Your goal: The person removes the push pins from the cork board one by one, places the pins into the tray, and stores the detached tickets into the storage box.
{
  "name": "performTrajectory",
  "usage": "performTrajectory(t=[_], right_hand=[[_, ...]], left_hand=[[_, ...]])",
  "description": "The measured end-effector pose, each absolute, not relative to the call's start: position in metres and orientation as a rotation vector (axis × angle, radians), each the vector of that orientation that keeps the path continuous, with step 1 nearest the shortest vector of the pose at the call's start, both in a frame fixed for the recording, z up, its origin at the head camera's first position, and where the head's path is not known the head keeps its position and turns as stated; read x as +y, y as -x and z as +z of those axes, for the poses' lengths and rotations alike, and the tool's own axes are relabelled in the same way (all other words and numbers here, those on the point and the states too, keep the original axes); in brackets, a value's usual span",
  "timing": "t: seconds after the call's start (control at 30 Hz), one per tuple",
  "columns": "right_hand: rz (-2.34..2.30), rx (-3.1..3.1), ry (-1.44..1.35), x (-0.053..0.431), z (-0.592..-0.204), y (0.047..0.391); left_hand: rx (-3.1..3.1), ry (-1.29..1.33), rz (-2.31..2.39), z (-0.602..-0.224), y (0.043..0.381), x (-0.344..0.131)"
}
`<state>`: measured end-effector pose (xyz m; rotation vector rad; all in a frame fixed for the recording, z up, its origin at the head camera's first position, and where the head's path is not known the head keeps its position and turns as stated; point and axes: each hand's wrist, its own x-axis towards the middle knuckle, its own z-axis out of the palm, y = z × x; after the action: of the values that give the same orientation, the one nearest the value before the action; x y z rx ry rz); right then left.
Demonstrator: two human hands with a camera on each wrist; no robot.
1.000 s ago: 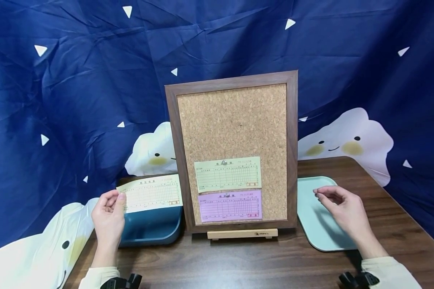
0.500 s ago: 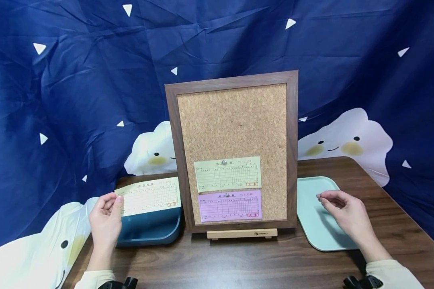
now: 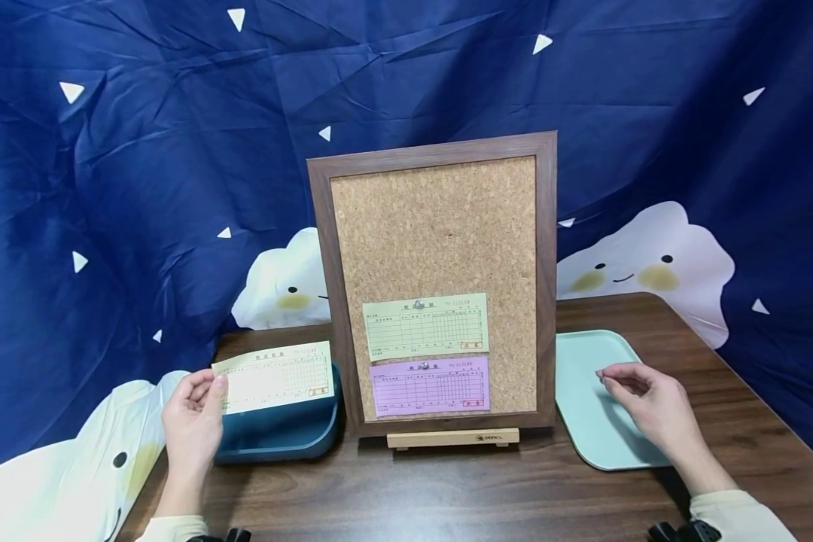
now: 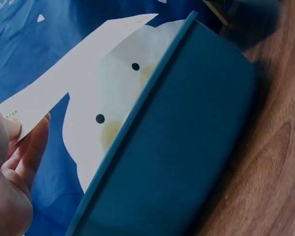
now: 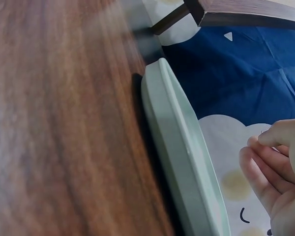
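Note:
My left hand (image 3: 193,421) pinches a pale green receipt slip (image 3: 278,378) by its left edge, between thumb and fingers. The slip hangs above a dark blue bin (image 3: 278,433), and its underside shows in the left wrist view. My right hand (image 3: 653,403) hovers over a mint green tray (image 3: 586,429). Its thumb and forefinger pinch a tiny pin (image 5: 263,132), mostly hidden by the fingertips. Between the hands stands a framed cork board (image 3: 433,226). A green receipt slip (image 3: 427,327) and, below it, a purple receipt slip (image 3: 430,388) are fixed to it with pushpins.
A small wooden stand (image 3: 454,438) supports the board on the brown wooden table (image 3: 447,497). Behind everything hangs a dark blue cloth (image 3: 433,75) with white triangles and clouds. The bin is close to the board's left side, the tray to its right.
My left hand has lowered slightly and drifted left with the green slip. My right hand has shifted a little down and to the right. The board and its slips stay put.

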<state>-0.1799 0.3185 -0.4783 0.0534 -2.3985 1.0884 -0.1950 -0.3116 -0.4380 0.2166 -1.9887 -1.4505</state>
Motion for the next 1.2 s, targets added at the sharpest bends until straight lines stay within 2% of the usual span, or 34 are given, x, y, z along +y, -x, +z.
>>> performTrajectory(t=[1.2], right_hand=[[0.916, -2.552, 0.017, 0.332, -0.491, 0.173]], left_hand=[[-2.365, -0.319, -1.142, -0.453, 0.189, -0.331]])
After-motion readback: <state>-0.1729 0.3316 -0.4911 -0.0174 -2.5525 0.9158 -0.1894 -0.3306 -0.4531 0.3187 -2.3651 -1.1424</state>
